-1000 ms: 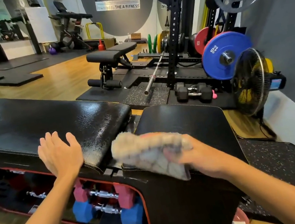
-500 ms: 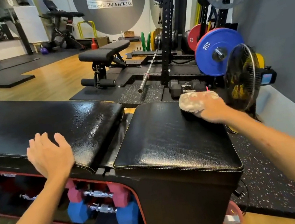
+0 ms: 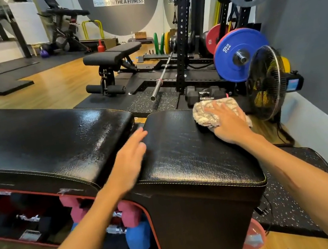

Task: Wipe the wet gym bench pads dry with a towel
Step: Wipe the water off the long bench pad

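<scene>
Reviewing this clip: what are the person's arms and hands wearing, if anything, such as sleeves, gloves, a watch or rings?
Nothing shows. Both forearms are bare up to the frame edge, with no sleeve in view. The left hand and right hand have no gloves, and no watch, wristband or ring is visible.

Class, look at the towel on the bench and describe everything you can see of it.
The towel is a small, pale beige-and-white cloth with a nubby woven look, bunched rather than spread flat. It lies at the far right corner of the short black pad, its right edge spilling over the side. The right hand presses flat on top, covering its middle. Whether it is damp cannot be told.
</scene>
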The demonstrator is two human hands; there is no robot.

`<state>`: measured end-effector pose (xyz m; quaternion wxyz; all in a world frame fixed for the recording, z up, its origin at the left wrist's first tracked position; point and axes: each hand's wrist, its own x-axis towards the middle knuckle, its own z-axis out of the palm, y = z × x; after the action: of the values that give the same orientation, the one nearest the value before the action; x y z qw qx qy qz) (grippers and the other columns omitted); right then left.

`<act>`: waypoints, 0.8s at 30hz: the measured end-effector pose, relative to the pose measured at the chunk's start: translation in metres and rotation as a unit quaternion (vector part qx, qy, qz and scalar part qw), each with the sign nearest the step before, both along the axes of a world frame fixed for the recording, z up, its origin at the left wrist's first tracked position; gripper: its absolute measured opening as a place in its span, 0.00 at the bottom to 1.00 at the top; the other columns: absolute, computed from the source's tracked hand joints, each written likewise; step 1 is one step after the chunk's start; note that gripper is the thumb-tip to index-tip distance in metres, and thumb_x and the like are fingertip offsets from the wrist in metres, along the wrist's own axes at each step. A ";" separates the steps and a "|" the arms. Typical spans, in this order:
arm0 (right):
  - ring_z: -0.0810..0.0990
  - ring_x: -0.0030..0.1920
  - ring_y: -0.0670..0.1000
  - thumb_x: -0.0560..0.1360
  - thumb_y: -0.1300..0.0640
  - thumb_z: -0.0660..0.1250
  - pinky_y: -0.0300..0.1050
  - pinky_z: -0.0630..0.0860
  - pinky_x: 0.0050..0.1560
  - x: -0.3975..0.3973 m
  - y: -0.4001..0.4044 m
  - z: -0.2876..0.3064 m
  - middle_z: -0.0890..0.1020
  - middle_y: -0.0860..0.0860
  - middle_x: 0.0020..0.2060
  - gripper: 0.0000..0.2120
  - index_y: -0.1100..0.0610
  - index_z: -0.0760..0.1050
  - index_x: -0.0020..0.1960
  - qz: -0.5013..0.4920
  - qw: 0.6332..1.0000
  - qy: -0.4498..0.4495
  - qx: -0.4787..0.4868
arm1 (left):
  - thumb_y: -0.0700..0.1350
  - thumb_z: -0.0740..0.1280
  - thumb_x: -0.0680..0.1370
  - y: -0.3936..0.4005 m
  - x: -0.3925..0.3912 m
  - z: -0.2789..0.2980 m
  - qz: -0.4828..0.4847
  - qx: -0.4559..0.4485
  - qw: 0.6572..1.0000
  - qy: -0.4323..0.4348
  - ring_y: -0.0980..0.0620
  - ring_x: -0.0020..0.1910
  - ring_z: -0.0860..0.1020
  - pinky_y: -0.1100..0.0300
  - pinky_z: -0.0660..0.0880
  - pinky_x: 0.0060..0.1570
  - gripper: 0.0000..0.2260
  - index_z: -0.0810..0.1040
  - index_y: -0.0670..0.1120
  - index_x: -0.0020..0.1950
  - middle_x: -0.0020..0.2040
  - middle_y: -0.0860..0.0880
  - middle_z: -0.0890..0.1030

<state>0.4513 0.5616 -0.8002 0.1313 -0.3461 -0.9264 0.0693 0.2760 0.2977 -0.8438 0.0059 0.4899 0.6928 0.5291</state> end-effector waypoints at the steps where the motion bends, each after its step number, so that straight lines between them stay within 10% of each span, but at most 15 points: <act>1: 0.47 0.80 0.50 0.78 0.51 0.66 0.60 0.39 0.77 0.001 -0.002 0.001 0.53 0.46 0.80 0.32 0.40 0.57 0.78 0.005 1.000 0.002 -0.004 | 0.47 0.55 0.79 0.004 0.003 -0.003 0.010 0.017 0.999 -0.030 0.63 0.69 0.64 0.70 0.56 0.70 0.23 0.69 0.38 0.71 0.71 0.50 0.66; 7: 0.50 0.80 0.49 0.77 0.47 0.63 0.57 0.40 0.77 0.018 -0.080 0.009 0.58 0.43 0.79 0.27 0.39 0.62 0.75 0.113 0.991 0.040 -0.065 | 0.59 0.54 0.77 0.004 -0.007 -0.009 0.017 -0.016 0.989 -0.144 0.64 0.69 0.64 0.67 0.57 0.71 0.29 0.67 0.45 0.73 0.72 0.52 0.68; 11: 0.53 0.78 0.49 0.78 0.55 0.66 0.24 0.33 0.66 0.013 -0.160 0.013 0.61 0.46 0.77 0.26 0.44 0.67 0.74 0.250 0.955 0.087 -0.132 | 0.61 0.57 0.76 0.006 -0.003 -0.010 -0.019 -0.009 0.974 -0.226 0.57 0.68 0.69 0.65 0.63 0.69 0.32 0.65 0.44 0.74 0.71 0.51 0.69; 15: 0.51 0.79 0.45 0.77 0.57 0.66 0.48 0.40 0.78 -0.004 -0.219 0.016 0.60 0.48 0.79 0.28 0.44 0.65 0.75 0.276 0.916 0.146 -0.253 | 0.54 0.60 0.76 -0.005 -0.013 -0.005 -0.024 0.064 0.927 -0.368 0.44 0.64 0.73 0.53 0.70 0.65 0.26 0.68 0.39 0.68 0.65 0.40 0.74; 18: 0.74 0.68 0.43 0.75 0.61 0.66 0.41 0.70 0.68 0.006 -0.224 0.029 0.77 0.52 0.67 0.23 0.56 0.73 0.70 0.269 0.732 0.309 -0.545 | 0.46 0.57 0.82 -0.011 -0.019 -0.016 0.045 0.037 0.920 -0.387 0.60 0.46 0.82 0.66 0.76 0.46 0.09 0.71 0.44 0.57 0.40 0.52 0.85; 20: 0.77 0.66 0.54 0.75 0.56 0.67 0.49 0.75 0.64 0.018 -0.219 0.042 0.79 0.58 0.65 0.23 0.61 0.73 0.69 0.205 0.564 0.362 -0.713 | 0.52 0.64 0.80 -0.012 -0.024 -0.031 0.062 -0.017 0.926 -0.372 0.57 0.47 0.81 0.65 0.75 0.50 0.10 0.76 0.48 0.55 0.44 0.48 0.84; 22: 0.79 0.63 0.58 0.75 0.53 0.64 0.55 0.75 0.64 0.033 -0.202 0.051 0.81 0.59 0.62 0.22 0.61 0.75 0.67 0.149 0.523 0.429 -0.722 | 0.64 0.60 0.77 -0.011 -0.021 -0.026 0.054 0.003 0.929 -0.367 0.48 0.62 0.76 0.52 0.70 0.65 0.27 0.74 0.46 0.67 0.63 0.43 0.78; 24: 0.82 0.60 0.56 0.76 0.56 0.64 0.56 0.75 0.64 0.052 -0.175 0.066 0.83 0.56 0.59 0.18 0.59 0.77 0.64 0.131 0.558 0.532 -0.624 | 0.53 0.48 0.84 -0.003 -0.014 -0.014 0.040 0.063 0.916 -0.394 0.46 0.66 0.72 0.53 0.64 0.70 0.24 0.68 0.38 0.70 0.66 0.41 0.74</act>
<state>0.5030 0.3870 -0.7338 0.3409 -0.1171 -0.4487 0.8177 0.2619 0.2949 -0.8576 0.2264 0.2129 0.6186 0.7217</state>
